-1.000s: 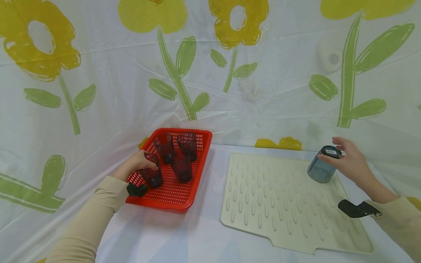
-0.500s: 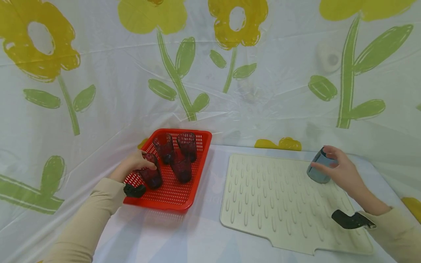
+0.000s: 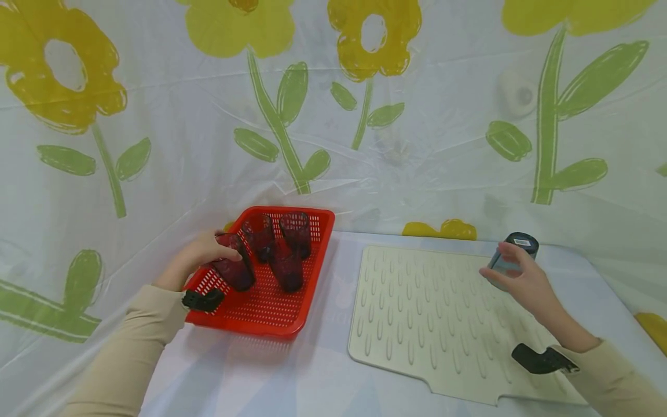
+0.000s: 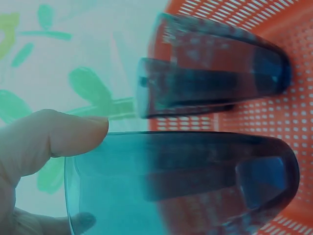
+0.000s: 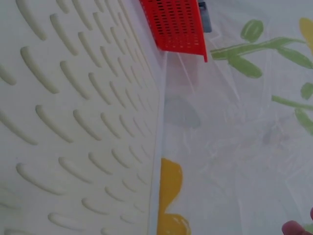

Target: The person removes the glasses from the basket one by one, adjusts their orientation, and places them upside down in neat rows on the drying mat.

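Gripping a dark tinted glass (image 3: 233, 267) at its rim, the left hand (image 3: 200, 253) holds it tilted in the near-left of the red basket (image 3: 307, 277), thumb curled over the lip. The right hand (image 3: 516, 279) wraps a blue-grey glass (image 3: 508, 256) upside down over the far right of the ridged mat (image 3: 417, 324); its base label is unreadable.

The light is bright, even and soft, with only weak shadows under the red basket (image 3: 271, 272). The head view bends at its edges. The left wrist view is blurred and has a blue-green colour cast.
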{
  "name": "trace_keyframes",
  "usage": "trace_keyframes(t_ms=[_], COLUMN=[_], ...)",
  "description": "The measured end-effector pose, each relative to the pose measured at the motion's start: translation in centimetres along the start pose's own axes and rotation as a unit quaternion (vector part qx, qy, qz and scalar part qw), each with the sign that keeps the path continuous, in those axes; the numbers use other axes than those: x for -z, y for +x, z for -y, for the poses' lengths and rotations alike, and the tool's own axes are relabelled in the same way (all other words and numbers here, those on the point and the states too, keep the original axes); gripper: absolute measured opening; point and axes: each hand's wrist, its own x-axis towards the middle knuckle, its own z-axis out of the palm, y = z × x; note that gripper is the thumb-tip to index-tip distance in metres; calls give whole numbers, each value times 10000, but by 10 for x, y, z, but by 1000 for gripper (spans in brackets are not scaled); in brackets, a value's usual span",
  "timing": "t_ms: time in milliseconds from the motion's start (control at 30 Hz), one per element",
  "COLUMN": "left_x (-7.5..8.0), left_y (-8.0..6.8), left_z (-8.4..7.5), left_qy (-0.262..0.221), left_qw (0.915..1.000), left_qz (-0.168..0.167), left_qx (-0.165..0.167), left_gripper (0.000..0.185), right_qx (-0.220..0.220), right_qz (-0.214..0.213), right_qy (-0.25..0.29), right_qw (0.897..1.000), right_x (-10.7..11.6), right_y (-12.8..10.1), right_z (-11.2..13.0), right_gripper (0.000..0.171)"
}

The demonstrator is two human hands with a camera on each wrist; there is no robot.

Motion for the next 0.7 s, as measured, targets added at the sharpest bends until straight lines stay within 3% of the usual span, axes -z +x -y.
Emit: trace_keyframes(t_ms=[133,700], left_x=[8,20], left_y=[-6,-26], left_z=[-8,-48], left_qy=[167,-298], left_qw=[9998,9989], left_qz=[-104,-292], left_qx=[-26,-201], left_gripper=[87,86], right_qx=[66,-74], right_qz=[-5,-37], right_qy=[82,267], right_qw=[9999,9996], right_x=[-5,-32], right_y=[-2,-5], right_z=[-1,-8], right_gripper=[69,63])
